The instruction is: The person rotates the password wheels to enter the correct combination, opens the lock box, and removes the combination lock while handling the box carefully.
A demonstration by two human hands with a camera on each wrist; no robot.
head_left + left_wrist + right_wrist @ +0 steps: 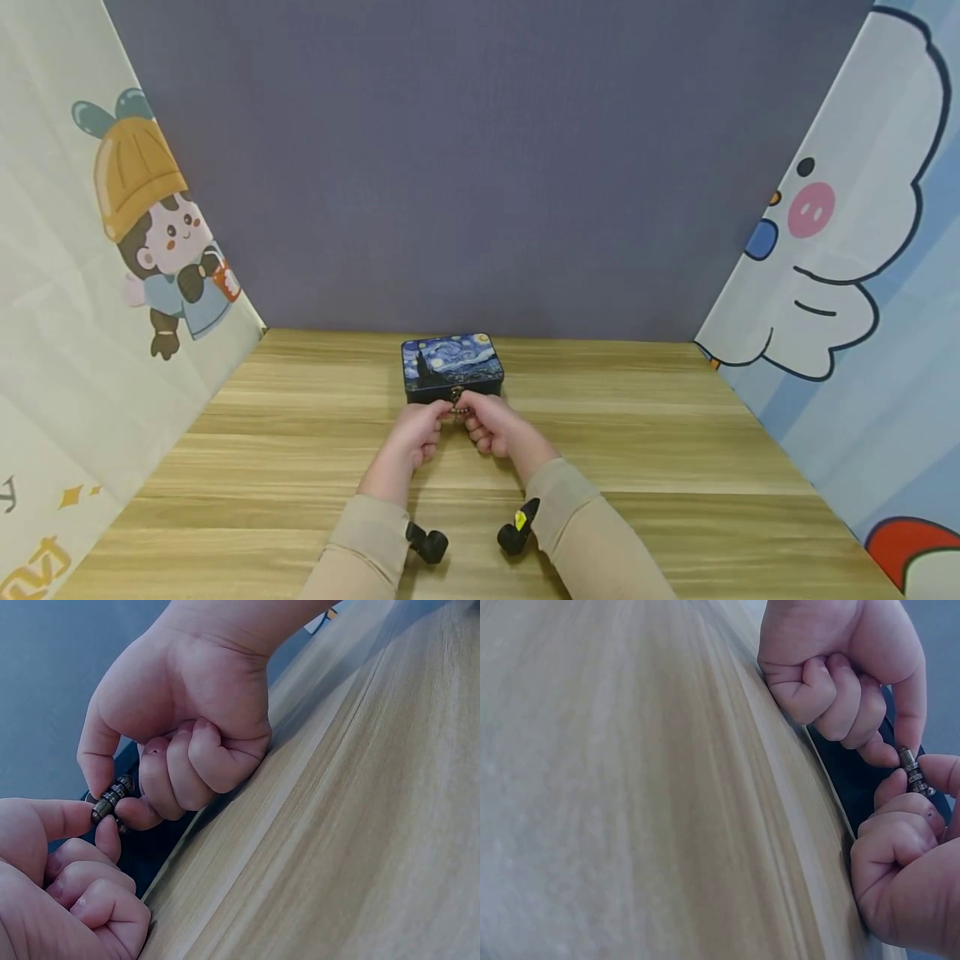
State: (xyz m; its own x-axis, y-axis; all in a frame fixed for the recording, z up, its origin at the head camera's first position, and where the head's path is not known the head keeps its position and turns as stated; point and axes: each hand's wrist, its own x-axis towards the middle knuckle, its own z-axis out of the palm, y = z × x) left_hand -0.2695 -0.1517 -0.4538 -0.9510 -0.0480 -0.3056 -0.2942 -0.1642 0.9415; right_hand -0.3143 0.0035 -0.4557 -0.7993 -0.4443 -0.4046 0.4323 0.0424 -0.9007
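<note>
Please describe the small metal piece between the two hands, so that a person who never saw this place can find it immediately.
On the wooden table stands a box with a swirling blue picture on top. At its front, the left hand and right hand both pinch the metal piece. Far smaller than the box, it is a dark cylinder with ridged rings around it.

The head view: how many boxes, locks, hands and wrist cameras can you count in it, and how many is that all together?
Starry Night box: 1
combination lock: 1
Hands, left hand and right hand: 2
Wrist cameras, left camera and right camera: 2
Total: 6
</note>
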